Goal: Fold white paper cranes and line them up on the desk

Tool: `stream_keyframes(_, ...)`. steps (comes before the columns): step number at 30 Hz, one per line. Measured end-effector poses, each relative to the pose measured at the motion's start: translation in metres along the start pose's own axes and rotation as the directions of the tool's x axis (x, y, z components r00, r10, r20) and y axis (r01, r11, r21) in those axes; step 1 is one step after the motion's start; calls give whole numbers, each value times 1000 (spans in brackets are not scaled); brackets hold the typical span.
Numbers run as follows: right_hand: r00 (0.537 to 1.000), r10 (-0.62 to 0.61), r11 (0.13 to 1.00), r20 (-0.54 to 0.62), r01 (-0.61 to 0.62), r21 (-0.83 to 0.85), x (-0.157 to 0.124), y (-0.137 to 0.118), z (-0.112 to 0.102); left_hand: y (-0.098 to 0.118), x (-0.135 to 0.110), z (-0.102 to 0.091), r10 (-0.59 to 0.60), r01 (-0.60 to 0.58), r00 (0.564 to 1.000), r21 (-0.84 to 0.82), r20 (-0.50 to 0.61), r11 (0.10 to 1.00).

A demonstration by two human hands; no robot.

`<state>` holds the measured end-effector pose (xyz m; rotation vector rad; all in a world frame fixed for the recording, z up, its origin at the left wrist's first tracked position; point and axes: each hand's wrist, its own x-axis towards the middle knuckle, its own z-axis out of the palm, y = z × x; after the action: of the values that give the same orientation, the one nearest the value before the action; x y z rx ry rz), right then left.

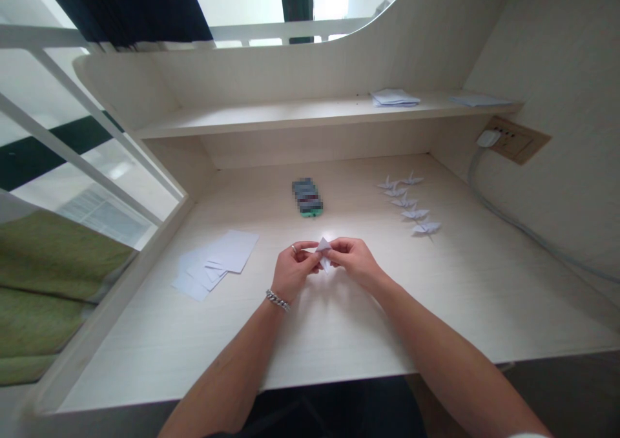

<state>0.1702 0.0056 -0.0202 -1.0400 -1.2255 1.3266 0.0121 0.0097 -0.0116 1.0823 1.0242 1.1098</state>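
My left hand [292, 271] and my right hand [356, 260] meet above the middle of the pale wooden desk [339, 322]. Both pinch a small folded piece of white paper [323, 249] between their fingertips, the left from the left side, the right from the right. A ring and a chain bracelet are on my left hand and wrist. The paper's point sticks up between the two hands, and its lower part hangs below the fingers.
Loose white paper squares [216, 263] lie at the left. A row of several folded paper cranes [409, 205] sits at the right rear. A blurred phone-like object [307, 198] lies behind my hands. Papers [394, 97] rest on the shelf. A wall socket with cable [494, 139] is at right.
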Motion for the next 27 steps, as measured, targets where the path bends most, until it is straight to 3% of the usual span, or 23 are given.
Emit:
stream_keyframes(5, 996, -19, 999, -90, 23, 41, 3, 2, 3, -1, 0, 1, -48, 50, 998, -47, 40, 998)
stream_keyframes(14, 994, 41, 994, -98, -30, 105, 2, 3, 7, 0, -2, 4, 29, -29, 1000, 64, 10, 998)
stream_keyframes(27, 975, -80, 995, -207, 89, 39, 1, 6, 11, -6, -2, 7, -81, 85, 995, -65, 65, 994)
